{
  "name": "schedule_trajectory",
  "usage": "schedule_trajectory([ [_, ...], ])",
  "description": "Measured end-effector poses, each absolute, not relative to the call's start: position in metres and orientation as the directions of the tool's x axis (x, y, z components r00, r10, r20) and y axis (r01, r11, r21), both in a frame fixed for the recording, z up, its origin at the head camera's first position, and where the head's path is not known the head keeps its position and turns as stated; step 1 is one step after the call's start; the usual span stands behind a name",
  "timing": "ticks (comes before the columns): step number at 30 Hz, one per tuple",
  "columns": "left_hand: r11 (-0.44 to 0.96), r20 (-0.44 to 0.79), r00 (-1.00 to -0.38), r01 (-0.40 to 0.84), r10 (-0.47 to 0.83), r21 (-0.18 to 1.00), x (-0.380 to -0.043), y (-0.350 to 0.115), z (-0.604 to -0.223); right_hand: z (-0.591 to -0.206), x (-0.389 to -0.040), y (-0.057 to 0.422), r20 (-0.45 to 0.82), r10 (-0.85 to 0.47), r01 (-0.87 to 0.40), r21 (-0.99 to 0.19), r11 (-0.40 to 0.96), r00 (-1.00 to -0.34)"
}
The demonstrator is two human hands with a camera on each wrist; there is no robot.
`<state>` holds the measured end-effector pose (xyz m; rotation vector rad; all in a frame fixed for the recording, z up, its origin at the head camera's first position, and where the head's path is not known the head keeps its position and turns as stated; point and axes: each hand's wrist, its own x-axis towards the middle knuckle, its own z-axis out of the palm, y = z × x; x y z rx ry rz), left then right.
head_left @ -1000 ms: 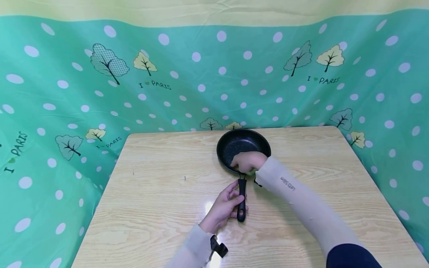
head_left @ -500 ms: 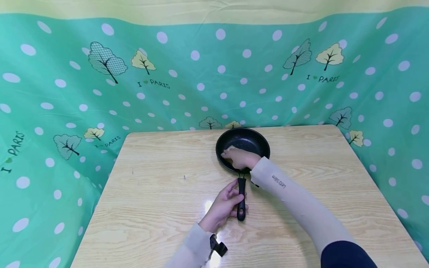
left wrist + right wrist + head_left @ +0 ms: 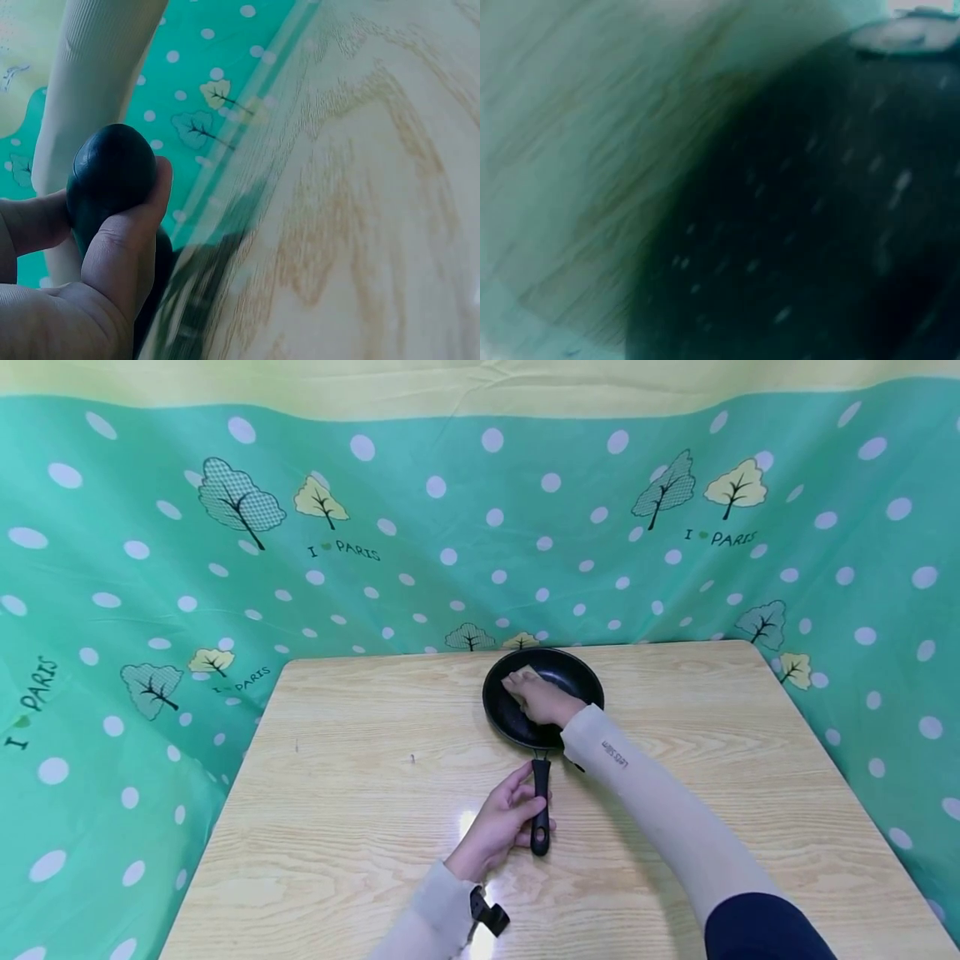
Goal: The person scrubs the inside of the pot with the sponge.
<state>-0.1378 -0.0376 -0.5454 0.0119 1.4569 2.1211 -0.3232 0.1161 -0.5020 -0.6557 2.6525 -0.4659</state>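
Note:
A black frying pan (image 3: 573, 670) lies near the table's far edge, its handle (image 3: 541, 835) toward me. My left hand (image 3: 498, 818) grips that handle; in the left wrist view the thumb and fingers wrap around the rounded handle end (image 3: 112, 169). Inside the pan, my right hand (image 3: 543, 700) presses down on the upper left of the cooking surface. A tan edge of what looks like a sponge (image 3: 528, 671) shows at its fingertips, the rest hidden beneath the hand. The right wrist view is blurred and shows the pan's dark speckled inside (image 3: 795, 225), not the fingers.
The wood-grain table (image 3: 360, 760) stretches around the pan on all sides. A green dotted curtain (image 3: 420, 527) with printed trees hangs behind and at both sides, close to the pan's far rim. A small black device (image 3: 489, 914) is strapped at the left wrist.
My right hand has slid from the pan's near side, by the handle, leftward and then up to the far left part of the inside. The left hand and pan have stayed put.

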Motion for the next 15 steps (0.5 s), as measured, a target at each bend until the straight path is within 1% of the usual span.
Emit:
schedule_trajectory([
  [6, -0.252, -0.295, -0.841, -0.438, 0.453, 0.863, -0.139, -0.038, -0.545, -0.499, -0.328, 0.123, -0.247, -0.493, -0.375, -0.401, 0.836, -0.834],
  [15, -0.253, -0.305, -0.841, -0.445, 0.447, 0.859, -0.138, -0.037, -0.546, -0.500, -0.325, 0.139, -0.246, -0.459, -0.346, -0.391, 0.853, -0.853],
])
